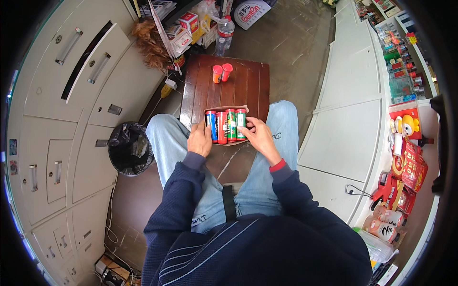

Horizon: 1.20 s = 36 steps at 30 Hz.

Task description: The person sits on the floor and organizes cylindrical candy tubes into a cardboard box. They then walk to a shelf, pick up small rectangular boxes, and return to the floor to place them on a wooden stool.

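Observation:
A shallow cardboard box (232, 107) is in front of me at the near end of a wooden table, between my knees. Several candy tubes lie in it side by side: a blue tube (212, 125) at the left, a red tube (222, 127) beside it, then green tubes (231, 125) with red ends. My left hand (200, 139) grips the box's left side, its thumb by the blue tube. At the right side my right hand (263, 137) holds the box, its thumb resting on the rightmost green tube (241, 119). Two small red-capped tubes (217, 74) stand farther back.
The wooden table (247, 85) extends away from me. A plastic bottle (224, 34) stands past its far edge, near cartons and a feather duster (150, 44). At left are white cabinets with a partly open drawer (103, 64) and a lined bin (130, 150). Packed shelves (400, 71) line the right.

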Available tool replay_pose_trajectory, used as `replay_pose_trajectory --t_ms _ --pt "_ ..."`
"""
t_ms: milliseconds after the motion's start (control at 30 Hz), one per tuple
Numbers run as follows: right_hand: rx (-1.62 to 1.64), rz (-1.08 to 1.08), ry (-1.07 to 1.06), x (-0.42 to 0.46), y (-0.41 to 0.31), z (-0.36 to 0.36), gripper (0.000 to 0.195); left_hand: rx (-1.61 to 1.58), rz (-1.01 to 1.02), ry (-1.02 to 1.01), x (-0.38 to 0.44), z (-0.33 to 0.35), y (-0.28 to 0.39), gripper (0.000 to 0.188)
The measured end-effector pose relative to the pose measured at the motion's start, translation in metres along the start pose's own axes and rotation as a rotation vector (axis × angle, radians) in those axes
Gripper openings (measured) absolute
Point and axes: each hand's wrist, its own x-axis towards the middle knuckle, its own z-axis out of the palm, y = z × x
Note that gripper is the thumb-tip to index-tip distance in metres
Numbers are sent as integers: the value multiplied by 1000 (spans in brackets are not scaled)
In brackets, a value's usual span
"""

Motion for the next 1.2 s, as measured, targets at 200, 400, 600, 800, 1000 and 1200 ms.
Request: replay_pose_trajectory --t_ms 200,400,600,800,1000,1200 --pt "-43 -22 -57 5 2 0 52 -28 -6 83 -6 1 11 56" --pt "-98 -171 227 44 -22 -21 39 -43 11 153 -1 12 25 79" --pt "-123 -490 253 149 -45 -5 50 -198 110 187 -3 21 3 73" --pt "-324 -425 79 186 -45 12 37 -364 39 120 -10 19 -18 65" --pt "38 -484 317 100 -63 -29 22 -386 35 61 -12 20 -18 61" --pt "-8 -573 321 -26 -69 -24 29 -340 80 87 -11 29 -20 56"
